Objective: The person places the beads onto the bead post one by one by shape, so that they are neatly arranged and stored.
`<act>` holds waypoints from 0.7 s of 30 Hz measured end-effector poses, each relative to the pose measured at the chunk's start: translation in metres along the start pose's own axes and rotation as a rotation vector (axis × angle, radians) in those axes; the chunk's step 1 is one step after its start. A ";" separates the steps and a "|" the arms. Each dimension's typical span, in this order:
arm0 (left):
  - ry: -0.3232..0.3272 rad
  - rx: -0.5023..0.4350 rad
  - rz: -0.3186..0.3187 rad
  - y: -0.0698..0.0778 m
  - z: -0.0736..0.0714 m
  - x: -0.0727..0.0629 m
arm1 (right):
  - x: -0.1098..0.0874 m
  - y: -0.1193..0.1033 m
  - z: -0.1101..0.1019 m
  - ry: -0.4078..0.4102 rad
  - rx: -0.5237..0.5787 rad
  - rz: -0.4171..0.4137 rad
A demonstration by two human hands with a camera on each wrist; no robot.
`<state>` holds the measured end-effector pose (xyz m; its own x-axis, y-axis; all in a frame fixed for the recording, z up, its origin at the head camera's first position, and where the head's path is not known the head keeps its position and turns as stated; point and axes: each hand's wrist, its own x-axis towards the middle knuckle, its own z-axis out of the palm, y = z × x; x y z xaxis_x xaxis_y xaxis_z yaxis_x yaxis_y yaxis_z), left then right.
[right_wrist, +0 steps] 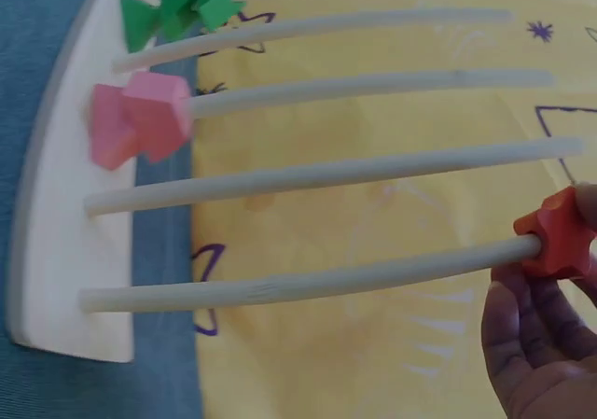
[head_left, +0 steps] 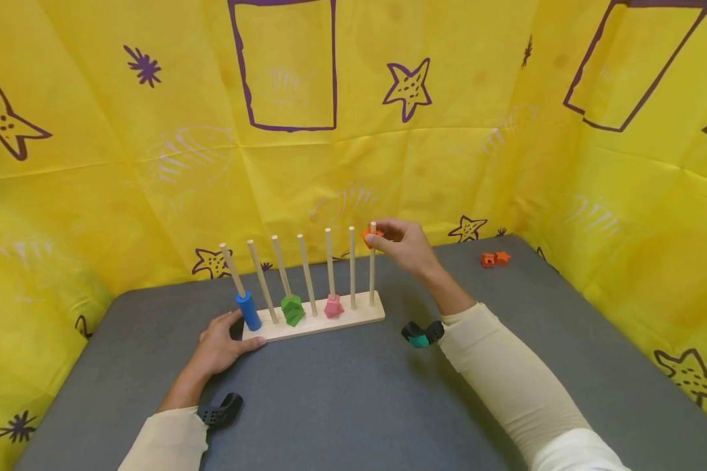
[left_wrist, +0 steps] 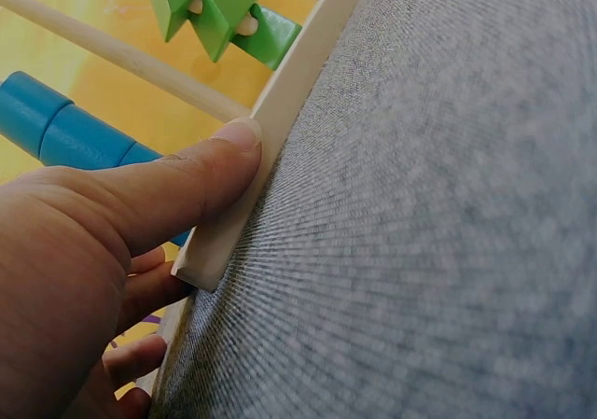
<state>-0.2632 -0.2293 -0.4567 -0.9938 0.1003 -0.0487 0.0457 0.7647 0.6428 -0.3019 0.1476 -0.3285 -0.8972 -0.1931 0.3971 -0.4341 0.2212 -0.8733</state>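
A pale wooden peg rack [head_left: 362,315] stands upright on the table with a row of tall pegs. Its left end is held by my left hand [head_left: 219,345]; the thumb [left_wrist: 201,172] presses on the front edge and the other fingers reach behind. At the top of the rightmost peg [right_wrist: 308,284], my right hand [head_left: 411,248] pinches an orange star bead [right_wrist: 560,237], which is threaded on the peg's tip. Blue cylinder beads [head_left: 248,312] sit stacked on the leftmost peg. Green triangular beads [head_left: 292,310] and pink beads [head_left: 333,306] rest low on other pegs.
More orange beads [head_left: 502,258] lie together on the grey table [head_left: 330,399] at the far right. A yellow patterned cloth [head_left: 353,157] rises behind and along the sides. A dark band [head_left: 422,334] hangs at the right wrist, another dark piece [head_left: 222,410] at the left.
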 end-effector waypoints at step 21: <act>0.003 0.006 -0.002 0.001 0.001 0.000 | -0.031 0.062 0.018 -0.075 -0.030 0.130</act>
<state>-0.2633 -0.2277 -0.4563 -0.9942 0.0967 -0.0473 0.0444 0.7686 0.6382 -0.2998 0.1501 -0.3999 -0.9379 -0.2312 0.2585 -0.3183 0.2776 -0.9064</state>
